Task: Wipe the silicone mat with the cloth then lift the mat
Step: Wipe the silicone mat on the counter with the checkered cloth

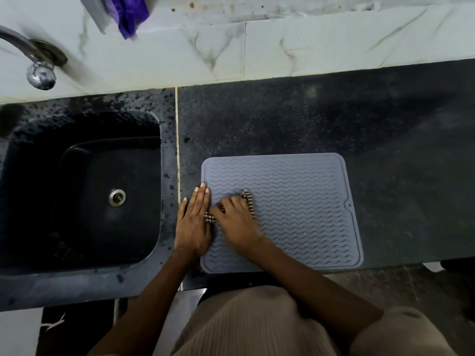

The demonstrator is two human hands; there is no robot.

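The mat is lying flat on the dark counter at centre right of the frame, its ridged grey face up. Its near edge is sitting just beside the counter's front lip, and its left edge is running close to the pale seam next to the sink. Bare counter is stretching above the mat to the wall tiles and to the right towards the frame edge.

The sink is filling the left of the frame; only its drain is showing inside the black basin. A tap is reaching in at upper left, and a purple cloth-like thing is hanging at the top edge.

The left hand is lying flat with fingers straight and together, pressing on the mat's left border, partly over the counter. The right hand is resting just beside it on the mat, fingers curled over the checked cloth, bunching it against the ridges. Bits of cloth are peeking out beyond the fingertips and between the two hands.
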